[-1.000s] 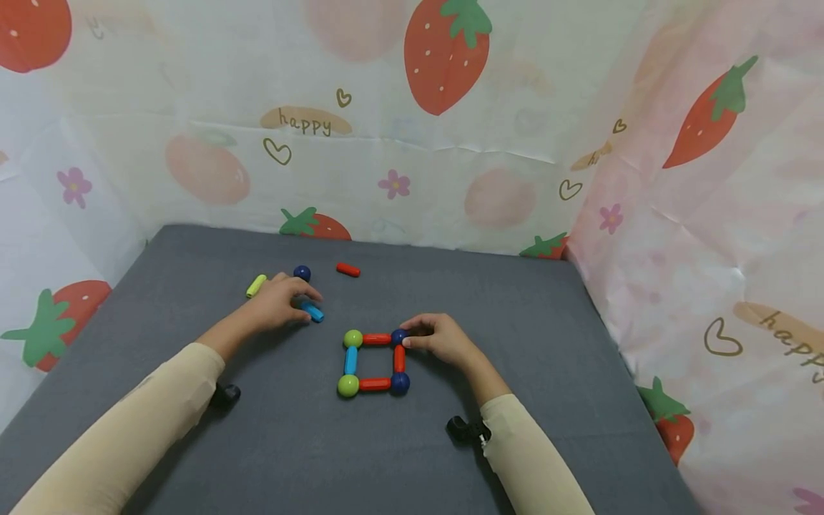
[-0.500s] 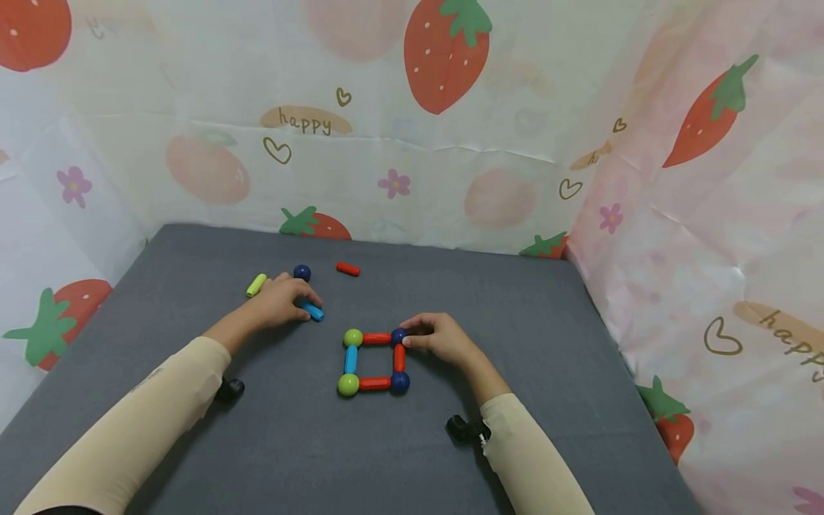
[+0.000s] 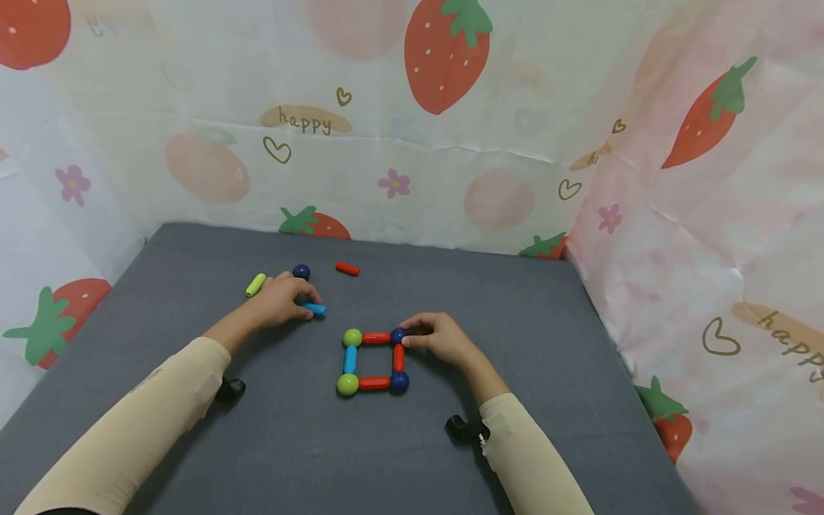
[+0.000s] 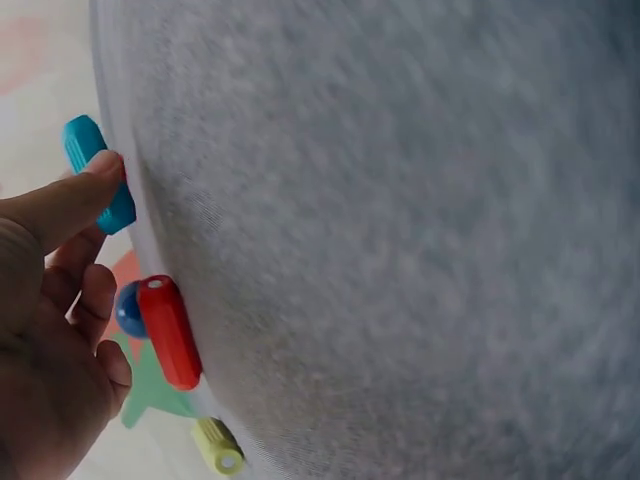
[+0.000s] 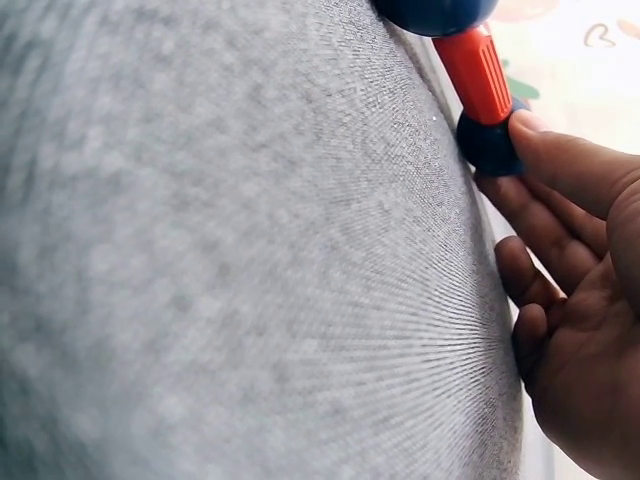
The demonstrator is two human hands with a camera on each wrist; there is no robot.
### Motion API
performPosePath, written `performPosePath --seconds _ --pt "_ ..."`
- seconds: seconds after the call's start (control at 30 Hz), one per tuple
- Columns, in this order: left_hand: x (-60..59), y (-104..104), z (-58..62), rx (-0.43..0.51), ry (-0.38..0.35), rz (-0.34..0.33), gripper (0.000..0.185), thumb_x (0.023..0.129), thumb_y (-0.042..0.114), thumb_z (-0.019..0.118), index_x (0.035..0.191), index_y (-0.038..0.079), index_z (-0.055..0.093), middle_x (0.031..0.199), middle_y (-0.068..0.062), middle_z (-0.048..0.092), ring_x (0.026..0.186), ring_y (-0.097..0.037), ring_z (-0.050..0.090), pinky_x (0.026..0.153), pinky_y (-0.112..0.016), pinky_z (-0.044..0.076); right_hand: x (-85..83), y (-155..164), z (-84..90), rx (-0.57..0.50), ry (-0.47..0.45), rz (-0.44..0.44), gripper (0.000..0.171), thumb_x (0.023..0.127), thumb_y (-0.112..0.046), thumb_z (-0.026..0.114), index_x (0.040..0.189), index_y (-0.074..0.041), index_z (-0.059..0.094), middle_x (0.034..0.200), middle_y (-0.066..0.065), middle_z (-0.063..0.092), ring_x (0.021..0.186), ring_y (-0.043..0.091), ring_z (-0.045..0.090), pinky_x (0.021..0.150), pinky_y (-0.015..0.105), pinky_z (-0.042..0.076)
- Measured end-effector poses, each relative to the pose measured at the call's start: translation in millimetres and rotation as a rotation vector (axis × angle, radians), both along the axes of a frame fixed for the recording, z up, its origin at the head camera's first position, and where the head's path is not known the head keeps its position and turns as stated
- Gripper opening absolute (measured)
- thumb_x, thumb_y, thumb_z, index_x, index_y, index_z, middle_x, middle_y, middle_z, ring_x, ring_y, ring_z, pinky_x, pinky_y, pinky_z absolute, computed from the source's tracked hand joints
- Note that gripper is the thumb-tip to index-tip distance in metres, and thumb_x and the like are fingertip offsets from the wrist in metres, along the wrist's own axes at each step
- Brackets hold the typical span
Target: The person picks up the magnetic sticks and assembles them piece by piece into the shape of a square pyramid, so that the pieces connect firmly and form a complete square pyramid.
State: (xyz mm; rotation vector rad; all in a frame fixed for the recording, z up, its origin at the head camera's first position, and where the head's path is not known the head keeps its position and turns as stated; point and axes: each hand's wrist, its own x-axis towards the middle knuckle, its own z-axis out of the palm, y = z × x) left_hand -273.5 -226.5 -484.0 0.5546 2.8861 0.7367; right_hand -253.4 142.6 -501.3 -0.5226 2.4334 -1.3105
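My left hand (image 3: 280, 300) pinches a light blue rod (image 4: 118, 205) between thumb and fingers. A square of magnetic rods and balls lies on the table. Its corners are two green balls (image 3: 347, 385) and two dark blue balls (image 3: 399, 383). Three sides are red rods (image 3: 375, 384); the left side is a light blue rod (image 3: 350, 360). My right hand (image 3: 444, 340) pinches the square's far right blue ball (image 5: 487, 148) between thumb and fingers. In the left wrist view, a red rod (image 4: 170, 333) lies near the left hand, with a blue ball (image 4: 130, 311) beside it.
Around the left hand lie a yellow-green rod (image 3: 255, 285) and a loose dark blue ball (image 3: 301, 272). A red rod (image 3: 347, 269) lies farther back. The grey table (image 3: 515, 322) ends at a strawberry-print cloth (image 3: 386, 143).
The light blue rod in my left fingers has turned a little and shifted slightly right. My right hand and the square have stayed in place.
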Motion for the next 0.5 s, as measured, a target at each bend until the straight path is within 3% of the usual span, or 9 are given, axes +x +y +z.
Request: performPosePath --seconds 0.33,0.5 --pt "15.4 10 15.6 0.115 0.028 0.029 0.020 0.091 0.021 0.080 0.111 0.020 0.077 0.108 0.002 0.073 0.114 -0.030 0.048 0.101 -0.054 0.030 -0.3 0 0.6 0.006 0.006 -0.001 0.026 0.091 -0.026 0.081 0.116 -0.021 0.077 0.108 -0.002 0.073 0.093 0.018 0.061 0.079 0.033 0.049" --pt "25.3 14 21.9 0.177 0.033 0.047 0.019 0.092 0.020 0.079 0.111 0.020 0.077 0.107 0.001 0.071 0.110 -0.028 0.049 0.096 -0.051 0.037 -0.5 0 0.1 0.006 0.003 0.002 0.026 0.091 -0.027 0.080 0.116 -0.021 0.077 0.107 -0.002 0.073 0.093 0.018 0.061 0.079 0.033 0.049"
